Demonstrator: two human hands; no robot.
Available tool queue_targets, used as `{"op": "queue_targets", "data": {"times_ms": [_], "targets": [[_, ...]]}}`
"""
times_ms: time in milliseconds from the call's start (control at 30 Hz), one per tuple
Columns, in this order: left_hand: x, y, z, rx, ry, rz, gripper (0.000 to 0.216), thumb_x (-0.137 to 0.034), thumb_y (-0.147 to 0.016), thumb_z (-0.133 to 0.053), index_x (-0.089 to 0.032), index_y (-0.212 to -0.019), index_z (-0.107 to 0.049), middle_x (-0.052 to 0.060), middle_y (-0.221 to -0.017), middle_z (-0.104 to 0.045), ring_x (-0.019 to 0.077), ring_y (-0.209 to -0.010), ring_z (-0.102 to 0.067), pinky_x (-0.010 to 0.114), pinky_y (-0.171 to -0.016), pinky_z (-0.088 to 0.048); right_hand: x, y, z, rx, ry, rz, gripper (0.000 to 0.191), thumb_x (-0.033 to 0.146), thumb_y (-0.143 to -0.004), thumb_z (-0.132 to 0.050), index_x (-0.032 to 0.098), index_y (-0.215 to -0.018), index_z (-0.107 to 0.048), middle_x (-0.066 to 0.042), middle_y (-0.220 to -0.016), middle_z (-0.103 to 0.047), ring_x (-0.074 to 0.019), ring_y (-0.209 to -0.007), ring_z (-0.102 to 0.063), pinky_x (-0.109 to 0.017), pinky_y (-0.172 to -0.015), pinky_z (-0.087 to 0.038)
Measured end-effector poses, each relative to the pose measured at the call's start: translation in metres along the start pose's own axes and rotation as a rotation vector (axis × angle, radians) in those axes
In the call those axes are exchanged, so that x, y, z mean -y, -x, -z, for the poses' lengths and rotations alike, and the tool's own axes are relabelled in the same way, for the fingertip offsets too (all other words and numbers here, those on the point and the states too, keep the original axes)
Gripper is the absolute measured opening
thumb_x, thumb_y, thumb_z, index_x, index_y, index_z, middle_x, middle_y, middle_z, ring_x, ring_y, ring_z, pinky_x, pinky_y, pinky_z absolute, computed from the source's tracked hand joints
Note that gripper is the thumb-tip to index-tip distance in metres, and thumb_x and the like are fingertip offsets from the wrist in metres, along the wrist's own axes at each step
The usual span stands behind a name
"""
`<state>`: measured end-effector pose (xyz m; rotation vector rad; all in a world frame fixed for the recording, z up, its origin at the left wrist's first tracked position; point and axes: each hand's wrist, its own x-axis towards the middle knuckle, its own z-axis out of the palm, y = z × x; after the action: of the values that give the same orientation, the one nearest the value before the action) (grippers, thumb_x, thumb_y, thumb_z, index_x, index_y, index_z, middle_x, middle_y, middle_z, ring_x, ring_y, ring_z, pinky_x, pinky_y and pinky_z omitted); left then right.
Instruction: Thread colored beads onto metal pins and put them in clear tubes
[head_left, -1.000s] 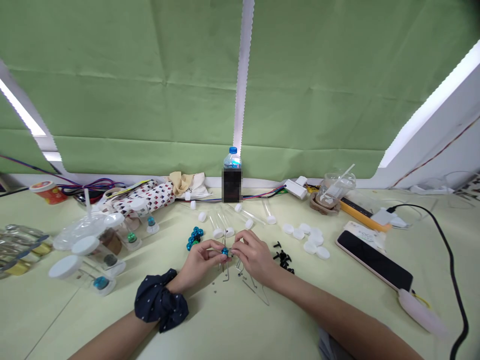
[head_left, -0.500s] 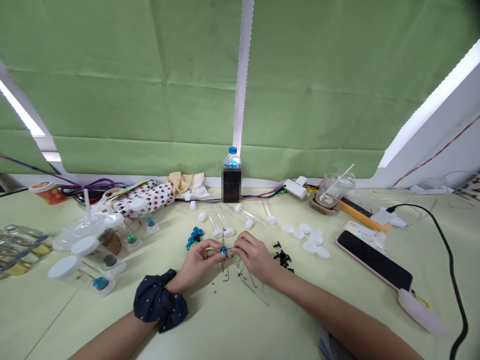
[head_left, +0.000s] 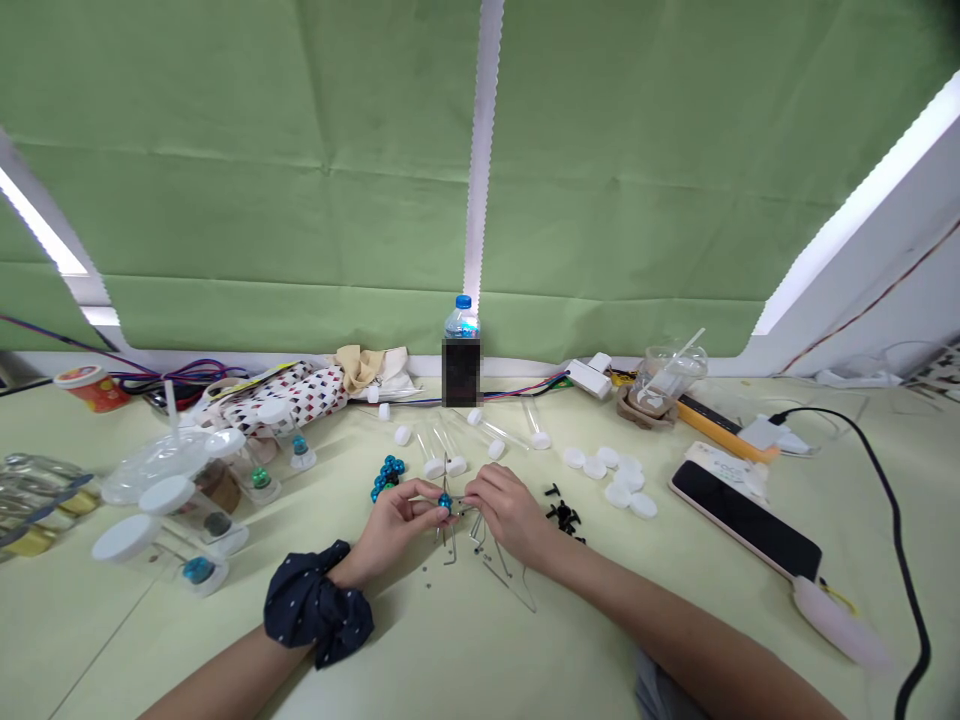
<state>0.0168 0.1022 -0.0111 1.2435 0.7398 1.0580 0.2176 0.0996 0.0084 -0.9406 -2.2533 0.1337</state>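
Note:
Between thumb and fingertips my left hand [head_left: 403, 518] pinches a small shiny blue knob [head_left: 445, 501], with a thin spike sticking up above it. Closed close beside it on the right, my right hand [head_left: 512, 512] grips a thin metal rod that points at the knob; most of the rod is hidden by the fingers. Below the hands lie L-shaped hex keys [head_left: 452, 546], a thin bent wire [head_left: 517, 600] and tiny screws or nuts [head_left: 426, 570]. A cluster of blue knobs [head_left: 388, 473] sits behind my left hand, and black screw-like pieces [head_left: 564, 516] lie right of my right hand.
Clear tubes with white caps [head_left: 433, 467] lie behind the hands, near a bottle [head_left: 463, 325]. White discs [head_left: 619, 493] and a phone [head_left: 746, 520] are on the right. Capped clear containers [head_left: 169, 495] stand on the left. A black cable [head_left: 892, 500] curves down the right side.
Both hands keep nearly the same pose, the knob and rod still held together. The whole view has shifted very slightly.

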Motion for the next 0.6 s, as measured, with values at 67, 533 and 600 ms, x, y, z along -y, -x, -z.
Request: {"op": "queue_targets", "data": {"times_ms": [67,533,600], "targets": [[-0.0016,0.0004,-0.0005,0.009,-0.016,0.023,0.019,-0.022,-0.072,-0.07,-0.014,-0.086,-0.06,0.004,-0.083,-0.067,0.0206,-0.076,-0.068,0.035,-0.071,-0.054,-0.0003,0.0004,-0.0006,0.003,-0.005,0.007,0.017,0.014,-0.091,-0.042,0.017,-0.084,-0.057,-0.004,-0.077,-0.051,-0.0164,-0.074,-0.047,-0.028,-0.07,-0.039],[-0.005,0.0006,-0.0024,0.007,-0.02,0.062,0.025,-0.024,-0.071,-0.071,-0.013,-0.091,-0.062,0.005,-0.079,-0.071,0.0219,-0.076,-0.069,0.035,-0.071,-0.052,0.0011,0.0002,-0.0005,-0.045,0.154,0.034,0.018,0.018,-0.092,-0.043,0.018,-0.082,-0.057,-0.004,-0.078,-0.053,-0.0167,-0.076,-0.047,-0.029,-0.07,-0.033],[-0.0044,0.001,-0.0022,0.005,-0.024,0.076,0.026,-0.026,-0.071,-0.071,-0.013,-0.091,-0.061,0.005,-0.076,-0.071,0.0222,-0.074,-0.069,0.034,-0.068,-0.052,0.0007,0.0001,-0.0009,-0.031,0.22,0.037,0.017,0.018,-0.092,-0.044,0.019,-0.081,-0.057,-0.004,-0.075,-0.052,-0.0172,-0.076,-0.045,-0.029,-0.071,-0.03]]}}
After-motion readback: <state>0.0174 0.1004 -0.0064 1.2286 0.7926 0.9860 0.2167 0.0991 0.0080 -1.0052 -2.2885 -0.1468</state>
